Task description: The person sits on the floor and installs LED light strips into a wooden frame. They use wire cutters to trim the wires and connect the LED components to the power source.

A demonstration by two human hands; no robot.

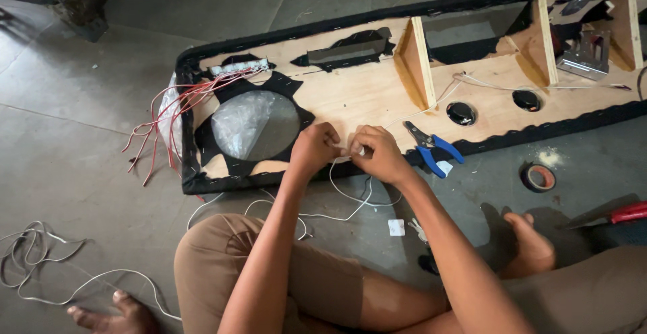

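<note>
Mid-splice, looks like: left hand (314, 148) and right hand (378, 153) both pinched shut on thin white wire (348, 199) at near edge of long plywood panel (364, 91). Probably blue-handled pliers (431, 148) next, just right.

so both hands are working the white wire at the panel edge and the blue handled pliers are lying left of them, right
Not quite. Both hands, left hand and right hand, do pinch the white wire at the edge of the wooden panel, but the blue-handled pliers lie to their right, as the head view shows.
</note>
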